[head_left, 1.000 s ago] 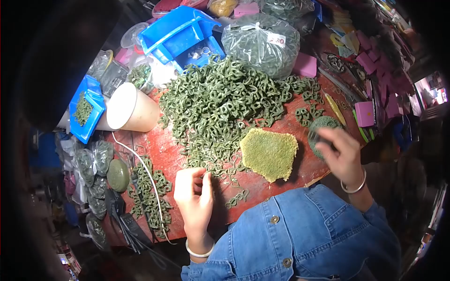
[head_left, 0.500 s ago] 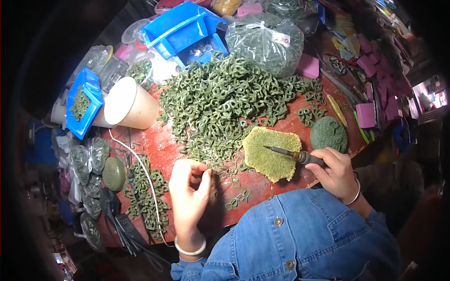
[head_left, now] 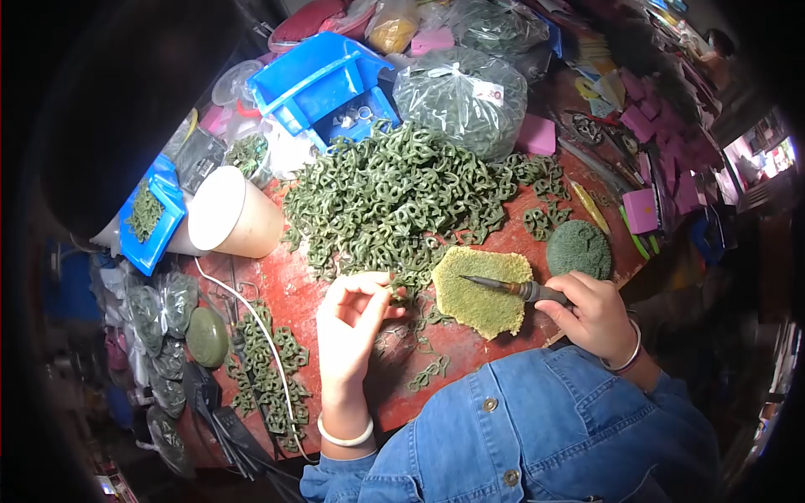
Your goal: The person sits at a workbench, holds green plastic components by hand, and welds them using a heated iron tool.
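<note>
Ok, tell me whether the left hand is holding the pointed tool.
No, the right hand grips the pointed tool by its dark handle, tip over the yellow-green pad.

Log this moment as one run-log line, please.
left hand: fingers curled at green pile, grip unclear | right hand: holds pointed tool, tip over mat | green disc: beside mat

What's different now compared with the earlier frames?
The right hand has moved from the round green pad back toward the person and holds a pointed tool over the yellow-green pad. The left hand has moved forward to the green pile; its grip is unclear. Pads, pile and white cup stayed put.
</note>
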`<move>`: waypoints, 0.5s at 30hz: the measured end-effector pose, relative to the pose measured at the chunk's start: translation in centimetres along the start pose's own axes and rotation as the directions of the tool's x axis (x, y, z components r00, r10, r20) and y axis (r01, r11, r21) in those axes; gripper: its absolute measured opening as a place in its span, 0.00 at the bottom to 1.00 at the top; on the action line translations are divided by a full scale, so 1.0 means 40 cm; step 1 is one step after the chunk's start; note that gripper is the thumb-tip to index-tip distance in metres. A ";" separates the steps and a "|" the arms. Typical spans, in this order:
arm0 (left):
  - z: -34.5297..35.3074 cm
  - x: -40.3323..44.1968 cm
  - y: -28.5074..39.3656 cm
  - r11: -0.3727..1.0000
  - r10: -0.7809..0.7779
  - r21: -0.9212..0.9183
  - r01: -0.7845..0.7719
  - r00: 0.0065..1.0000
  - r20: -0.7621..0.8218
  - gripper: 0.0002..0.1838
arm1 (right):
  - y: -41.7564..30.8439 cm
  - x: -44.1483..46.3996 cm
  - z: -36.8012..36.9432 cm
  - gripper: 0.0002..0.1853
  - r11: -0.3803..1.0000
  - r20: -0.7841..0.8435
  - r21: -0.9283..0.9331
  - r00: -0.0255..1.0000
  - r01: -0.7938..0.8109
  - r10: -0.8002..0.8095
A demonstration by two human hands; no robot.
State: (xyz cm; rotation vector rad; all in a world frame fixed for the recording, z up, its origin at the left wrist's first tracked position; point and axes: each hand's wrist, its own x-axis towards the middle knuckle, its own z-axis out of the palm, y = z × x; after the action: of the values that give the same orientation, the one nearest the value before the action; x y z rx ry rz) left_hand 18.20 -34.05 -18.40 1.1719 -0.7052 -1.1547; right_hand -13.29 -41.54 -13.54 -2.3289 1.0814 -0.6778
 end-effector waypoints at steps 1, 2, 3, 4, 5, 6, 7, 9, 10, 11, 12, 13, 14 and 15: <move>-0.001 -0.002 -0.007 0.997 0.040 0.060 -0.039 0.999 -0.011 0.07 | 0.003 0.000 0.002 0.12 0.998 0.038 -0.057 0.999 -0.016 0.019; 0.007 -0.003 -0.011 0.982 0.118 0.154 -0.111 0.992 -0.034 0.08 | 0.001 0.001 0.011 0.12 0.999 0.005 0.009 0.999 -0.048 0.048; 0.012 -0.004 -0.012 0.945 0.183 0.283 -0.164 0.982 -0.042 0.09 | -0.002 0.006 0.023 0.12 0.999 0.021 0.030 0.999 -0.032 0.031; 0.018 -0.003 -0.004 0.839 0.330 0.456 -0.298 0.944 0.009 0.09 | -0.008 0.010 0.034 0.12 0.999 -0.048 0.045 0.999 -0.019 0.021; 0.023 0.000 0.007 0.682 0.454 0.605 -0.411 0.887 0.091 0.09 | -0.013 0.015 0.040 0.12 0.998 -0.118 0.060 0.993 -0.006 0.013; 0.015 -0.007 0.019 0.582 0.496 0.678 -0.449 0.857 0.141 0.09 | -0.023 0.029 0.044 0.11 0.994 0.018 0.089 0.998 -0.069 0.067; 0.024 -0.003 0.022 0.488 0.527 0.714 -0.502 0.822 0.217 0.10 | -0.028 0.039 0.051 0.11 0.994 0.023 0.096 0.998 -0.057 0.055; 0.029 -0.014 0.026 0.560 0.466 0.694 -0.453 0.865 0.189 0.08 | -0.037 0.056 0.053 0.11 0.988 0.006 0.147 0.999 -0.049 0.049; 0.029 -0.017 0.020 0.777 0.354 0.522 -0.351 0.930 0.098 0.07 | -0.043 0.069 0.058 0.10 0.988 -0.023 0.152 0.999 -0.028 0.032; 0.031 -0.020 0.013 0.928 0.212 0.303 -0.217 0.976 0.048 0.06 | -0.052 0.082 0.066 0.10 0.991 -0.027 0.130 0.999 -0.039 0.043; 0.022 -0.019 0.009 0.991 0.099 0.080 -0.103 0.994 0.056 0.05 | -0.063 0.096 0.076 0.10 0.956 -0.006 0.280 0.996 -0.084 0.089; 0.019 -0.018 0.007 0.996 0.070 -0.054 -0.066 0.995 0.065 0.05 | -0.072 0.111 0.090 0.10 0.898 0.015 0.423 0.991 -0.125 0.131; 0.016 -0.016 0.011 0.996 0.045 -0.082 -0.038 0.996 0.076 0.05 | -0.078 0.124 0.115 0.10 0.843 0.013 0.528 0.993 -0.107 0.118; 0.015 -0.014 0.015 0.994 0.019 -0.105 -0.010 0.996 0.085 0.05 | -0.084 0.138 0.137 0.11 0.773 0.007 0.629 0.995 -0.084 0.103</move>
State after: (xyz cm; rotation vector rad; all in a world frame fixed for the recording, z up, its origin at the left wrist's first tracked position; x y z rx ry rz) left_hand 17.69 -33.73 -17.57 1.0329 -0.7090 -1.2213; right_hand -4.96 -42.81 -14.42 -1.6762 0.8049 -0.8754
